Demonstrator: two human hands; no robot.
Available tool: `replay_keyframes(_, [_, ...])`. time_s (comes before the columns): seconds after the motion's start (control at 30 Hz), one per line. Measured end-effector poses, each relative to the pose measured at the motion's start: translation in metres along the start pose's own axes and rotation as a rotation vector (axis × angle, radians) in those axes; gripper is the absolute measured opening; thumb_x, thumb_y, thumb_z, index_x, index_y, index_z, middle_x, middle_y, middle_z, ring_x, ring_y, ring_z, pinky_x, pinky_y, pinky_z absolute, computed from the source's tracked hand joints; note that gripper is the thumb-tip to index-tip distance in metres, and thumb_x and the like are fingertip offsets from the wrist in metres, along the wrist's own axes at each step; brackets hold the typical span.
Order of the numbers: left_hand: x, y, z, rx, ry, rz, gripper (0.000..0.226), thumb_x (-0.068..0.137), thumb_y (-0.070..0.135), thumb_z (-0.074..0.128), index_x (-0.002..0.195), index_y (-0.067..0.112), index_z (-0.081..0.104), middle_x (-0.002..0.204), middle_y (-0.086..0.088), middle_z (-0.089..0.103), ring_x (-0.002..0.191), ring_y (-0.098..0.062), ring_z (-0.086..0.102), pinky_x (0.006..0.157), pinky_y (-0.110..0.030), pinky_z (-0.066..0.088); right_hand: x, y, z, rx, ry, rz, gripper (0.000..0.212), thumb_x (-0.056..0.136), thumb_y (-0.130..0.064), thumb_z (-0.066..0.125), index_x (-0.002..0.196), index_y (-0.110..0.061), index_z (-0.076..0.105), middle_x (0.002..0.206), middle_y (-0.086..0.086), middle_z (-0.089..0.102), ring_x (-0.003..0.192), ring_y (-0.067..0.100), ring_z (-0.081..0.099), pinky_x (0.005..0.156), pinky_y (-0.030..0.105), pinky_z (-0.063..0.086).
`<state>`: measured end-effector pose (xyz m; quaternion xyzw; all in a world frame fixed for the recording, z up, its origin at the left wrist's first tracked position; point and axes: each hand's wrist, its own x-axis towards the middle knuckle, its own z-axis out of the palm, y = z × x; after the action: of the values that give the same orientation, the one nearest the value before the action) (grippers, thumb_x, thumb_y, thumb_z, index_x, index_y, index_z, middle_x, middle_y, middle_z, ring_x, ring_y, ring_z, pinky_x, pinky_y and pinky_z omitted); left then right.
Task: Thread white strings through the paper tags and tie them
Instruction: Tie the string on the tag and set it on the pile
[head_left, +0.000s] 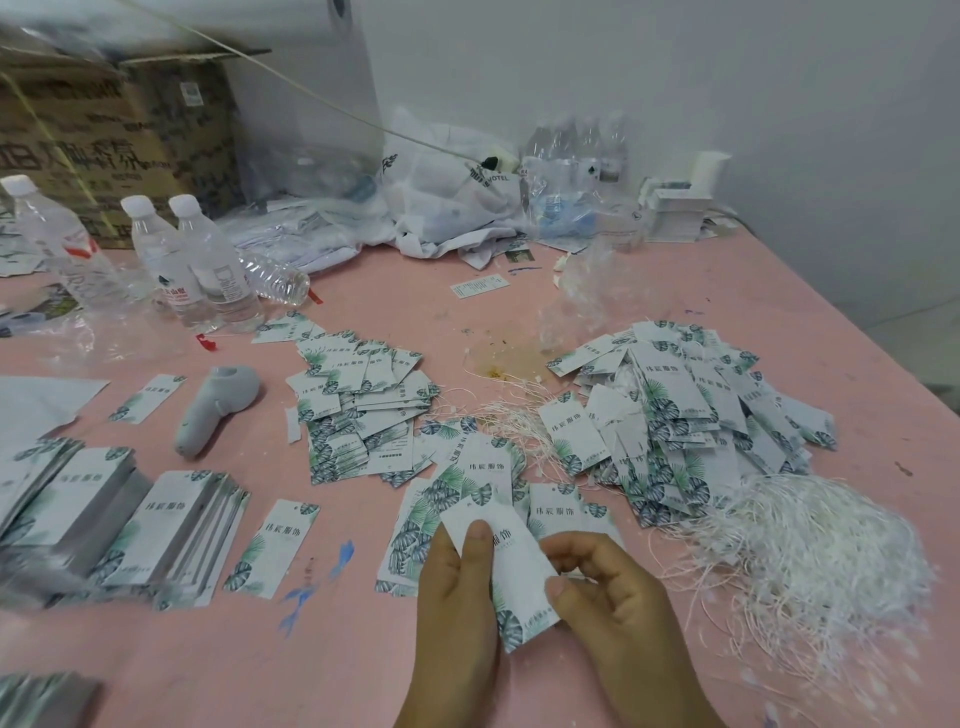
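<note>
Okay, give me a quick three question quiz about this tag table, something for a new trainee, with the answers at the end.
1. True or false: both hands hold one paper tag.
2. Where is the loose string pile? A) right of the hands B) beside the bottles C) on the cardboard box
3. Fill in: the grey handheld device lies on the ____ table.

Key:
1. True. The left hand and right hand pinch the same tag.
2. A. The bottles and cardboard box are at far left.
3. Pink.
</note>
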<state>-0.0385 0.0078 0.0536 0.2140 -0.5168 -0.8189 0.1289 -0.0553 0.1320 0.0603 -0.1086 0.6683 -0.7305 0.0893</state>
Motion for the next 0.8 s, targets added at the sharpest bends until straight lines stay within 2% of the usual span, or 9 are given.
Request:
replay_keyframes(0.07, [0.000, 0.001, 0.000, -0.032, -0.010, -0.040, 0.023, 0.101, 0.019, 0.049, 0.114, 0.014, 0.067, 0.101, -0.013, 0.076, 0.092, -0.032, 0.073, 0.073, -0.044, 0.060, 0.001, 0.002, 0.001, 0.015, -0.012, 0.036, 0.025, 0.071, -0.009, 0.069, 0.094, -0.017, 0.072, 0.085, 0.003, 0.072, 0.066, 0.017, 0.069, 0.063, 0.018, 0.051])
replay_keyframes(0.2, [0.005, 0.005, -0.001, -0.321, -0.106, -0.222, 0.043, 0.086, 0.023, 0.054, 0.112, -0.008, 0.068, 0.113, -0.028, 0.069, 0.101, -0.036, 0.071, 0.066, -0.040, 0.061, 0.003, 0.002, -0.002, 0.015, -0.071, 0.098, 0.025, 0.071, -0.007, 0.069, 0.094, -0.016, 0.070, 0.087, 0.007, 0.072, 0.073, 0.021, 0.070, 0.069, 0.026, 0.054])
replay_keyframes(0.27, [0.007, 0.005, -0.003, -0.410, -0.162, -0.244, 0.042, 0.084, 0.021, 0.053, 0.116, -0.001, 0.070, 0.117, -0.026, 0.069, 0.106, -0.036, 0.069, 0.069, -0.042, 0.061, 0.003, -0.002, -0.004, -0.060, -0.118, 0.129, 0.022, 0.073, -0.013, 0.069, 0.093, -0.025, 0.071, 0.084, 0.004, 0.072, 0.072, 0.014, 0.068, 0.069, 0.023, 0.053])
replay_keyframes(0.33, [0.009, 0.002, -0.004, -0.445, -0.162, -0.208, 0.041, 0.083, 0.016, 0.054, 0.123, 0.009, 0.064, 0.114, -0.027, 0.069, 0.097, -0.037, 0.072, 0.069, -0.045, 0.062, 0.005, -0.007, -0.012, -0.210, -0.095, 0.131, 0.014, 0.078, -0.023, 0.070, 0.089, -0.031, 0.071, 0.076, 0.000, 0.071, 0.065, 0.006, 0.064, 0.062, 0.020, 0.050])
replay_keyframes(0.43, [0.010, 0.000, -0.003, -0.480, -0.163, -0.174, 0.037, 0.086, 0.009, 0.055, 0.121, 0.018, 0.065, 0.104, -0.031, 0.069, 0.076, -0.037, 0.069, 0.062, -0.043, 0.060, 0.016, -0.016, -0.039, -0.526, 0.114, 0.039, 0.009, 0.086, -0.028, 0.070, 0.086, -0.037, 0.069, 0.072, -0.008, 0.067, 0.059, 0.001, 0.057, 0.052, 0.023, 0.050])
replay_keyframes(0.53, [0.009, -0.001, -0.003, -0.519, -0.181, -0.191, 0.032, 0.089, 0.008, 0.053, 0.111, 0.024, 0.071, 0.095, -0.030, 0.066, 0.072, -0.035, 0.064, 0.062, -0.040, 0.056, 0.024, -0.030, -0.073, -0.791, 0.219, 0.080, 0.015, 0.086, -0.023, 0.068, 0.078, -0.036, 0.067, 0.065, -0.019, 0.065, 0.053, 0.000, 0.058, 0.052, 0.024, 0.049])
replay_keyframes(0.6, [0.008, 0.000, -0.002, -0.518, -0.191, -0.204, 0.031, 0.088, 0.010, 0.054, 0.110, 0.024, 0.071, 0.095, -0.028, 0.066, 0.073, -0.034, 0.062, 0.064, -0.040, 0.055, 0.025, -0.036, -0.091, -0.897, 0.153, 0.191, 0.021, 0.084, -0.019, 0.067, 0.071, -0.035, 0.066, 0.057, -0.016, 0.064, 0.044, 0.003, 0.056, 0.049, 0.027, 0.046])
replay_keyframes(0.7, [0.008, 0.001, 0.000, -0.477, -0.194, -0.201, 0.026, 0.087, 0.013, 0.055, 0.105, 0.022, 0.072, 0.096, -0.027, 0.068, 0.073, -0.033, 0.063, 0.065, -0.040, 0.057, 0.025, -0.040, -0.099, -0.940, -0.040, 0.336, 0.022, 0.079, -0.015, 0.066, 0.073, -0.036, 0.066, 0.054, -0.008, 0.064, 0.046, 0.012, 0.060, 0.050, 0.029, 0.046])
replay_keyframes(0.8, [0.008, 0.003, 0.001, -0.456, -0.206, -0.202, 0.023, 0.085, 0.014, 0.056, 0.100, 0.021, 0.072, 0.094, -0.027, 0.067, 0.071, -0.032, 0.062, 0.063, -0.040, 0.058, 0.026, -0.039, -0.097, -1.037, -0.199, 0.382, 0.007, 0.073, -0.025, 0.069, 0.075, -0.031, 0.065, 0.053, -0.019, 0.061, 0.046, 0.000, 0.055, 0.055, 0.029, 0.049])
